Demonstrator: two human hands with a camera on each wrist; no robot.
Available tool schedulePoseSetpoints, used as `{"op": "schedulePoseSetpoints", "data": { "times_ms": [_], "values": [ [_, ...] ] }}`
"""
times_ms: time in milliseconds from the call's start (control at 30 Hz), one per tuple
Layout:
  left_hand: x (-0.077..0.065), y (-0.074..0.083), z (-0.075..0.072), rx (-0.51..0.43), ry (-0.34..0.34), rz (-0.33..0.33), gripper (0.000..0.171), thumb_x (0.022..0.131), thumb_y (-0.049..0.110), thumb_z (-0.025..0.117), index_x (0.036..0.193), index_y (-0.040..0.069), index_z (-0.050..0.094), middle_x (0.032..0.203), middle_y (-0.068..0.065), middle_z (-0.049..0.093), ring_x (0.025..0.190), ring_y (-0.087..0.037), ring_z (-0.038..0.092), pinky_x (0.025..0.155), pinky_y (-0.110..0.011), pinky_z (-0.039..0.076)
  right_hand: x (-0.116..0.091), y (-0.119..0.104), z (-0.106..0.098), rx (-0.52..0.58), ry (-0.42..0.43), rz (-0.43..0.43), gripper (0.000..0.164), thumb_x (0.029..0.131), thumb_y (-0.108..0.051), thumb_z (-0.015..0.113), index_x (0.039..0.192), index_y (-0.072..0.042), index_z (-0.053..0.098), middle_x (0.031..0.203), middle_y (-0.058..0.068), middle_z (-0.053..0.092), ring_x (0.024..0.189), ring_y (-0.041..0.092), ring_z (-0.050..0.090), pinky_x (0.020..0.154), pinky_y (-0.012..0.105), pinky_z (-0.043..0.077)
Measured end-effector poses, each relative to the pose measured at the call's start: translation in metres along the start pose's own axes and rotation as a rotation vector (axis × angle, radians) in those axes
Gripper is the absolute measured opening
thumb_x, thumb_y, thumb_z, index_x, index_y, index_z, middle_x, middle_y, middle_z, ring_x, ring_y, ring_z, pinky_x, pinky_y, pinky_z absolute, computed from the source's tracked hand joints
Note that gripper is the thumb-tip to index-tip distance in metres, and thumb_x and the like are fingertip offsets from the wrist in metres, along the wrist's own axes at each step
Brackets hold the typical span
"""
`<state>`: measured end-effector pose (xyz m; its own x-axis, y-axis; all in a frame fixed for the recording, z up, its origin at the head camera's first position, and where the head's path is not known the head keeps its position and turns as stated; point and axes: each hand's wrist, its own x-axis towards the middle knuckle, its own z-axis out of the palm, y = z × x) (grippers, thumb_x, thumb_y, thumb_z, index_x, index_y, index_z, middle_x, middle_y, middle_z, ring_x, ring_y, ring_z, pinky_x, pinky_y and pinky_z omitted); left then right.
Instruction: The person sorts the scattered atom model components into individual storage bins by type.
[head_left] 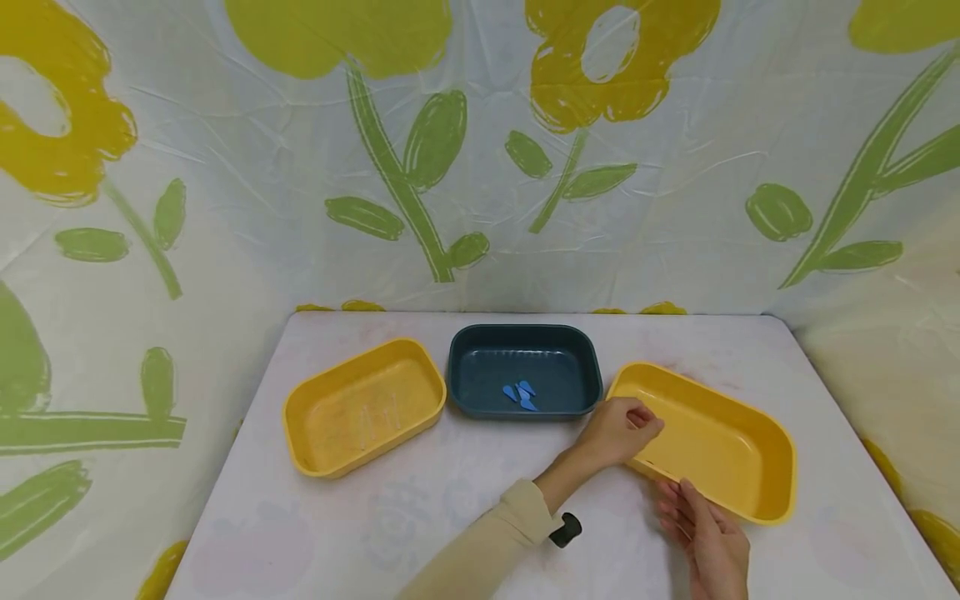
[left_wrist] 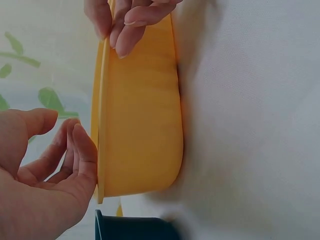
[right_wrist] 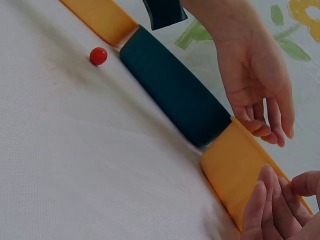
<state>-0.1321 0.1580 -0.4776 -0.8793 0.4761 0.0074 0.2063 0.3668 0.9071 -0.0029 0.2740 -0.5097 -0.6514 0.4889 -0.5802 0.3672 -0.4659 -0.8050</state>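
Observation:
A yellow tray [head_left: 750, 454] sits at the right of the table, turned at an angle. Over its near left end my left hand [head_left: 618, 429] hovers with bent fingers. In the left wrist view, thumb and fingertips [left_wrist: 75, 131] stand apart with nothing visible between them. My right hand [head_left: 708, 533] pinches the near rim of this tray, thumb on top and fingers against the outer wall [right_wrist: 240, 165]. A dark teal tray [head_left: 480, 367] stands in the middle and holds several small blue drop-shaped pieces [head_left: 523, 393].
Another yellow tray [head_left: 315, 454] at the left contains several thin clear sticks [head_left: 363, 427]. A red ball [right_wrist: 98, 56] shows on the table in the right wrist view, near the teal and left yellow trays. Behind the table hangs a flowered cloth [head_left: 675, 217].

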Motion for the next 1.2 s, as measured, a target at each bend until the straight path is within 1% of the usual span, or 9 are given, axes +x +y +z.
{"op": "schedulePoseSetpoints", "data": {
  "times_ms": [233,400,600,733,867,1000,1100,1200],
  "values": [
    [-0.008,-0.003,-0.010,-0.068,0.005,-0.005,0.016,0.087,0.030,0.068,0.087,0.014,0.069,0.073,0.016,0.059,0.063,0.004,0.054,0.059,-0.012,0.046,0.000,0.001,0.000,-0.009,0.019,-0.003,0.021,0.083,-0.044,0.068,0.087,-0.025,0.076,0.084,-0.009,0.073,0.076,0.012,0.069,0.066,0.026,0.056],
    [-0.013,-0.007,-0.016,-0.119,0.004,-0.012,0.017,0.088,0.030,0.067,0.089,0.013,0.069,0.075,0.015,0.059,0.065,0.002,0.055,0.060,-0.014,0.047,0.001,0.001,0.001,-0.023,0.045,0.005,0.026,0.081,-0.046,0.069,0.090,-0.023,0.076,0.085,-0.009,0.073,0.077,0.013,0.069,0.067,0.026,0.056],
    [-0.022,-0.014,-0.023,-0.156,0.005,-0.008,0.019,0.089,0.032,0.066,0.091,0.013,0.068,0.077,0.014,0.060,0.068,0.002,0.056,0.064,-0.014,0.048,0.001,0.002,0.001,-0.024,0.035,-0.001,0.026,0.082,-0.046,0.069,0.091,-0.022,0.075,0.085,-0.008,0.073,0.077,0.013,0.070,0.067,0.027,0.056],
    [-0.027,-0.017,-0.029,-0.171,0.007,-0.018,0.018,0.089,0.031,0.066,0.092,0.013,0.069,0.080,0.014,0.061,0.070,0.002,0.057,0.066,-0.014,0.049,0.001,0.001,0.002,-0.024,0.042,0.002,0.025,0.082,-0.046,0.069,0.090,-0.023,0.075,0.085,-0.008,0.073,0.077,0.013,0.070,0.066,0.027,0.056],
    [-0.033,-0.020,-0.037,-0.182,0.018,-0.021,0.017,0.090,0.029,0.066,0.093,0.013,0.069,0.081,0.013,0.061,0.072,0.001,0.056,0.067,-0.015,0.049,0.000,0.001,0.001,-0.010,0.027,-0.008,0.022,0.083,-0.044,0.069,0.088,-0.023,0.075,0.083,-0.008,0.073,0.076,0.013,0.070,0.065,0.027,0.056],
    [-0.038,-0.023,-0.044,-0.193,0.026,-0.004,0.017,0.090,0.028,0.065,0.093,0.012,0.069,0.082,0.012,0.061,0.072,0.000,0.056,0.068,-0.015,0.049,0.000,0.001,0.000,-0.003,0.017,-0.020,0.021,0.084,-0.042,0.069,0.087,-0.022,0.076,0.083,-0.008,0.073,0.076,0.013,0.070,0.065,0.027,0.056],
    [-0.042,-0.027,-0.049,-0.187,0.039,0.007,0.016,0.090,0.028,0.065,0.093,0.013,0.069,0.082,0.013,0.061,0.072,0.000,0.056,0.068,-0.015,0.049,0.001,0.001,0.000,-0.012,0.031,-0.011,0.022,0.083,-0.043,0.069,0.088,-0.023,0.075,0.083,-0.008,0.073,0.076,0.013,0.070,0.065,0.027,0.056],
    [-0.048,-0.032,-0.054,-0.182,0.053,-0.003,0.015,0.090,0.029,0.065,0.093,0.015,0.070,0.082,0.014,0.061,0.073,-0.001,0.056,0.068,-0.016,0.049,0.002,0.002,0.001,-0.029,0.043,-0.003,0.023,0.084,-0.044,0.068,0.089,-0.023,0.075,0.083,-0.009,0.073,0.076,0.012,0.069,0.065,0.027,0.056]
  ]
}}
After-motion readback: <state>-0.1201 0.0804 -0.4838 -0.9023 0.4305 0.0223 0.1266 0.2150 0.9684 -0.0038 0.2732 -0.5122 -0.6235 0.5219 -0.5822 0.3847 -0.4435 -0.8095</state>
